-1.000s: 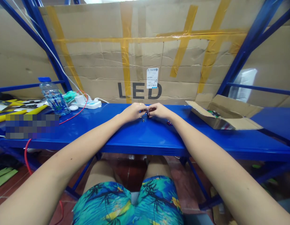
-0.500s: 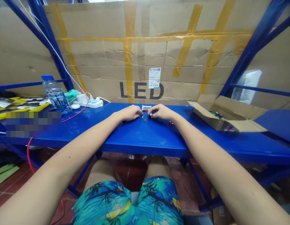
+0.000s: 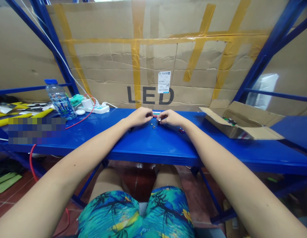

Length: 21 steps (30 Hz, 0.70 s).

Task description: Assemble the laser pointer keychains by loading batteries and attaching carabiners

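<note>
A: What did you have on?
B: I wore shorts (image 3: 133, 215), just below the near edge of the blue bench (image 3: 153, 145). They were teal and blue, with dark palm fronds and yellow blossoms.
A: And over the bench?
B: My arms were sleeveless down to my left hand (image 3: 141, 116) and right hand (image 3: 169, 117).

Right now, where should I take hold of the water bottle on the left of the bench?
Probably grip the water bottle round its clear middle, below the blue cap, from the near right: it stands upright, and clutter crowds its left and back.
</note>
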{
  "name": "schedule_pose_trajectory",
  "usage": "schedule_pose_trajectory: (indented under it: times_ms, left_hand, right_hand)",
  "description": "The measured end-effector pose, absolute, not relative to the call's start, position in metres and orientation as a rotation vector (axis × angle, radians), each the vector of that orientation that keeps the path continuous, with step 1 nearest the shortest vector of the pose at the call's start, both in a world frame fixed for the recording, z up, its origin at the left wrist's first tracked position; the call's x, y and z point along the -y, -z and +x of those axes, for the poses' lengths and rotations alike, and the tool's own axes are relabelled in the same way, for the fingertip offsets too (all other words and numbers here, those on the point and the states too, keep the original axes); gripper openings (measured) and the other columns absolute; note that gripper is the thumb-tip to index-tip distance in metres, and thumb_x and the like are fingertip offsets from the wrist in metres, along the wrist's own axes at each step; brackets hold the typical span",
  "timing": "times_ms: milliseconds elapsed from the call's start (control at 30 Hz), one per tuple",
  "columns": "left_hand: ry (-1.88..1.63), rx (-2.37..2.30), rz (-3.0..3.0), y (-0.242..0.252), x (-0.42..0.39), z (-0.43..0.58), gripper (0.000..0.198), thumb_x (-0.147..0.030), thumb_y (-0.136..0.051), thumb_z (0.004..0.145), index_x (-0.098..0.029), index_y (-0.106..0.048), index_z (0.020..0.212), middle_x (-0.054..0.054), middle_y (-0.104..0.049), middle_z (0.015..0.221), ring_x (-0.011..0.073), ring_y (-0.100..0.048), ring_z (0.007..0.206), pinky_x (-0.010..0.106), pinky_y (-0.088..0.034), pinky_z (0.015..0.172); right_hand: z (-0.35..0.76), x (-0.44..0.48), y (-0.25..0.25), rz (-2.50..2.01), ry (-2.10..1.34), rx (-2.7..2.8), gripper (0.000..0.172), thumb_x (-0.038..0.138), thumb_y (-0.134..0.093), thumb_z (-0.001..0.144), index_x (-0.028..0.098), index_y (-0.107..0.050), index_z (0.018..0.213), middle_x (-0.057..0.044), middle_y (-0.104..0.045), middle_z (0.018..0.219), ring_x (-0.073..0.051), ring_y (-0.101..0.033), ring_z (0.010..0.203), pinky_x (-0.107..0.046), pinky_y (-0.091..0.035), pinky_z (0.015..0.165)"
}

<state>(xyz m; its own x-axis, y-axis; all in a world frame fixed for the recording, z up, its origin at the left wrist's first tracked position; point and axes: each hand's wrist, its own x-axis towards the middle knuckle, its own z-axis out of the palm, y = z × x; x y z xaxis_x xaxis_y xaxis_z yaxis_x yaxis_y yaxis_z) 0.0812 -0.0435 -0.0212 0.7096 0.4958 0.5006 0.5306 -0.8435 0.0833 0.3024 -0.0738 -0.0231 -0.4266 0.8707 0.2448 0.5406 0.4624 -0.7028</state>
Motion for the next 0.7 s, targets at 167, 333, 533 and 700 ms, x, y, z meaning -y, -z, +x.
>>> schedule_pose_trajectory:
  times_ms: [167,333,533,700]
  left_hand:
    - [1.023,0.632,-2.745,0.024,0.051,0.092,0.018,-0.022,-0.054,0.093,-0.017,-0.07,0.099,0.007,-0.074,0.096,0.017,-0.067,0.086,0.029,-0.05,0.08]
    - [0.915,0.506,-2.745,0.033,0.05,0.098,0.022,-0.019,-0.049,0.096,-0.018,-0.07,0.101,0.009,-0.071,0.095,0.0178,-0.066,0.087,0.029,-0.049,0.08]
    - [0.919,0.578,-2.725,0.029,0.051,0.094,0.022,-0.019,-0.05,0.093,-0.017,-0.071,0.1,0.009,-0.071,0.095,0.0189,-0.066,0.087,0.029,-0.049,0.079]
    - [0.655,0.881,-2.849,0.022,0.05,0.082,0.026,-0.017,-0.054,0.085,-0.019,-0.074,0.101,0.008,-0.074,0.102,0.0214,-0.067,0.091,0.032,-0.049,0.081]
  right_hand:
    - [0.302,0.075,0.024,-1.162,-0.74,2.065,0.015,0.009,-0.064,0.063,0.017,-0.068,0.076,0.0,-0.068,0.071,-0.016,-0.061,0.07,-0.026,-0.048,0.07]
    - [0.301,0.074,0.023,-1.128,-0.776,2.078,0.02,0.007,-0.062,0.063,0.015,-0.07,0.08,0.0,-0.068,0.071,-0.015,-0.061,0.069,-0.026,-0.048,0.07]
    - [0.301,0.073,0.024,-1.159,-0.765,2.04,0.018,0.005,-0.064,0.063,0.015,-0.069,0.077,0.0,-0.067,0.069,-0.014,-0.06,0.067,-0.024,-0.047,0.067]
    - [0.303,0.071,0.025,-1.185,-0.788,2.033,0.017,0.006,-0.066,0.064,0.015,-0.069,0.077,0.0,-0.07,0.07,-0.015,-0.062,0.068,-0.024,-0.047,0.065]
